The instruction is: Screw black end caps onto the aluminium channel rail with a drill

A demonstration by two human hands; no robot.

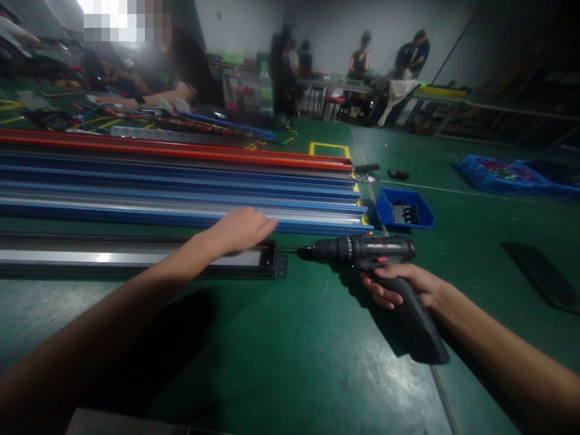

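From where I stand, the orange rail (254,154) and blue rails (136,212) stretch in from the left, behind a long black channel (113,258) on the green table (290,338). The left hand (244,231) lies over the channel near its right end, fingers together; I can't tell whether they grip. Then comes the drill (385,249), its bit level with the channel's end, the right hand (410,283) wrapped around its handle. Behind it sits a blue bin (384,211).
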